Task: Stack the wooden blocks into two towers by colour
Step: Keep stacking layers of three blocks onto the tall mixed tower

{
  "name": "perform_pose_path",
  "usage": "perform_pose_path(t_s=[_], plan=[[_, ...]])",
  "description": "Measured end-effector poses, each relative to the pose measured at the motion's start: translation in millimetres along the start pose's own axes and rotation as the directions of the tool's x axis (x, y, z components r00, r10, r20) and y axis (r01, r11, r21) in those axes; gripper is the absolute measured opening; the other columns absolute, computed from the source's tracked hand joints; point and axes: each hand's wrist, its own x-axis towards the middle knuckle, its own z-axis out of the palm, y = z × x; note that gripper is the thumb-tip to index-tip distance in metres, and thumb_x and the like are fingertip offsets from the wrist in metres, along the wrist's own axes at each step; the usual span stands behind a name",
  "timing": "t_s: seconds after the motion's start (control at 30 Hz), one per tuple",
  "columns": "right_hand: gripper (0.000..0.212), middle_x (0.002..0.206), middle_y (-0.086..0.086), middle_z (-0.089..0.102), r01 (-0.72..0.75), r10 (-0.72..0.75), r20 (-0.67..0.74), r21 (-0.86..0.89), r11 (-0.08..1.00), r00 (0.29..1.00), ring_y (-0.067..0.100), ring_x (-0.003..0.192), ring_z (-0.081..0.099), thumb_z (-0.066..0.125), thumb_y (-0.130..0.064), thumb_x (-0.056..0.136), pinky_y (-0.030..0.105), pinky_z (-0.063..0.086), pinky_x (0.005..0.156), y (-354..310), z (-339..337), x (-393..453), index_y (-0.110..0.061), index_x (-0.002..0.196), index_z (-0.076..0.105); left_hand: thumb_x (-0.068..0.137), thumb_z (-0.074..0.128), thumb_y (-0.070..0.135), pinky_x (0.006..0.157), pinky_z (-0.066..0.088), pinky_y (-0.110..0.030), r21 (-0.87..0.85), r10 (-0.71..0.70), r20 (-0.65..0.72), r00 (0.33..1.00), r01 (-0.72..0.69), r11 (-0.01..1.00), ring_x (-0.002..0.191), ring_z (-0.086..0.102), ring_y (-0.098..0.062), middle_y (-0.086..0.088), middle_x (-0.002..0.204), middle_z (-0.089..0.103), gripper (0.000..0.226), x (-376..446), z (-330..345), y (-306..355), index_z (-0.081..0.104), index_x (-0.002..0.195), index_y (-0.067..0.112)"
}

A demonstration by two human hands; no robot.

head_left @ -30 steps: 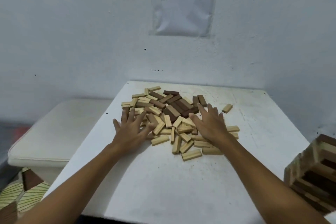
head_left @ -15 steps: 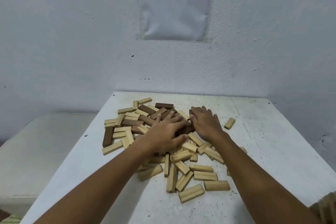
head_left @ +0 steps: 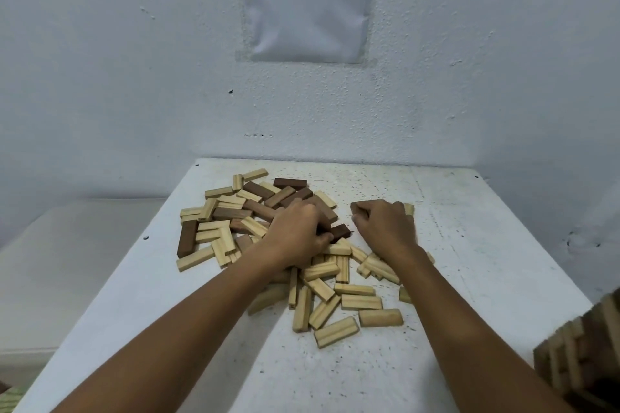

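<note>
While both forearms reach out over the white worktop (head_left: 486,265), the hands sit side by side in the middle of a loose heap of wooden blocks (head_left: 268,231). The left hand (head_left: 297,233) is curled down into the pile, its fingers wrapped over dark brown blocks, and one dark block (head_left: 340,232) pokes out from under its fingertips toward the other hand. The right hand (head_left: 385,225) is balled with knuckles up, fingers closed round another dark brown block (head_left: 357,205) whose end shows past the knuckles on the far side; a pale block (head_left: 408,208) peeks out just beyond that hand's outer edge. Most of the remaining brown blocks lie beyond and to the outside of the left hand, mixed with pale ones, and a single brown block (head_left: 187,238) lies at the heap's edge well outside the left hand. Nearer than both hands, between the forearms, the scatter is all pale blocks (head_left: 335,302), lying flat at every angle. Above the hands a printed sheet (head_left: 307,10) hangs on the white wall. Outside the right forearm, a blurred stack of wood (head_left: 583,355) shows at the edge of view.
</note>
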Motion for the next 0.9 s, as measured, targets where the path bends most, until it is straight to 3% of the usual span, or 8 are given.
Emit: perform_pose_path(t_s=[0.07, 0.13, 0.23, 0.33, 0.53, 0.73, 0.9], plan=[[0.018, 0.088, -0.003, 0.068, 0.001, -0.001, -0.018, 0.033, 0.999, 1.000, 0.025, 0.101, 0.049, 0.060, -0.041, 0.091, 0.038, 0.045, 0.081, 1.7, -2.2, -5.5, -0.026, 0.090, 0.071, 0.085, 0.070, 0.034, 0.071, 0.050, -0.035, -0.055, -0.048, -0.016, 0.999, 0.047, 0.997, 0.073, 0.056, -0.013, 0.002, 0.076, 0.064, 0.021, 3.1, 0.8, 0.7, 0.073, 0.076, 0.015], [0.017, 0.081, -0.004, 0.067, 0.006, -0.004, -0.021, 0.073, 0.997, 1.000, 0.023, 0.095, 0.054, 0.066, -0.040, 0.087, 0.037, 0.049, 0.076, 2.3, -3.6, -9.9, -0.025, 0.084, 0.070, 0.083, 0.073, 0.036, 0.062, 0.043, -0.029, -0.080, -0.098, 0.014, 0.995, 0.099, 0.992, 0.062, 0.050, -0.009, 0.006, 0.063, 0.057, 0.026, 6.7, 1.2, 1.5, 0.070, 0.068, 0.016], [0.009, 0.082, -0.001, 0.069, 0.012, -0.008, -0.034, 0.113, 0.993, 0.999, 0.024, 0.093, 0.058, 0.066, -0.027, 0.086, 0.034, 0.051, 0.069, 2.0, -3.5, -16.1, -0.019, 0.084, 0.071, 0.081, 0.076, 0.037, 0.063, 0.042, -0.029, -0.112, -0.135, 0.041, 0.990, 0.139, 0.984, 0.072, 0.054, -0.011, 0.007, 0.068, 0.059, 0.020, 12.1, 1.4, 2.6, 0.077, 0.081, 0.017], [0.016, 0.084, 0.005, 0.070, 0.021, -0.009, -0.092, 0.132, 0.991, 0.996, 0.026, 0.088, 0.062, 0.061, -0.024, 0.088, 0.037, 0.054, 0.068, 1.0, -2.8, -21.6, -0.010, 0.090, 0.069, 0.082, 0.075, 0.036, 0.066, 0.045, -0.031, -0.081, -0.120, 0.019, 0.993, 0.121, 0.989, 0.078, 0.058, -0.015, 0.005, 0.075, 0.060, 0.020, 14.1, 4.8, 3.1, 0.074, 0.079, 0.016], [0.025, 0.085, 0.011, 0.068, 0.074, -0.036, -0.200, 0.189, 0.979, 0.979, 0.032, 0.089, 0.060, 0.062, -0.018, 0.083, 0.044, 0.054, 0.071, -2.8, -8.4, -34.2, -0.006, 0.106, 0.064, 0.088, 0.066, 0.033, 0.075, 0.049, -0.037, -0.114, -0.106, -0.157, 0.982, 0.088, 0.990, 0.093, 0.059, -0.019, -0.003, 0.087, 0.065, 0.023, 4.3, 5.9, 4.2, 0.070, 0.084, 0.010], [0.046, 0.107, 0.009, 0.068, 0.137, -0.083, -0.190, 0.292, 0.947, 0.978, 0.027, 0.102, 0.060, 0.065, -0.020, 0.083, 0.044, 0.054, 0.082, -16.2, -22.0, -63.9, -0.012, 0.129, 0.058, 0.090, 0.067, 0.028, 0.069, 0.050, -0.033, -0.206, -0.123, -0.276, 0.953, 0.067, 0.976, 0.078, 0.059, -0.019, -0.005, 0.087, 0.065, 0.021, -35.6, -21.7, 14.2, 0.067, 0.093, 0.007], [0.043, 0.099, 0.005, 0.070, 0.216, -0.190, -0.110, 0.326, 0.920, 0.976, 0.021, 0.093, 0.063, 0.070, -0.023, 0.079, 0.039, 0.055, 0.078, -23.0, -26.9, -112.4, -0.015, 0.121, 0.065, 0.088, 0.070, 0.025, 0.056, 0.042, -0.021, -0.242, -0.156, -0.290, 0.944, 0.085, 0.967, 0.066, 0.058, -0.011, 0.002, 0.076, 0.065, 0.015, -108.8, -25.8, 19.3, 0.070, 0.086, 0.010]])
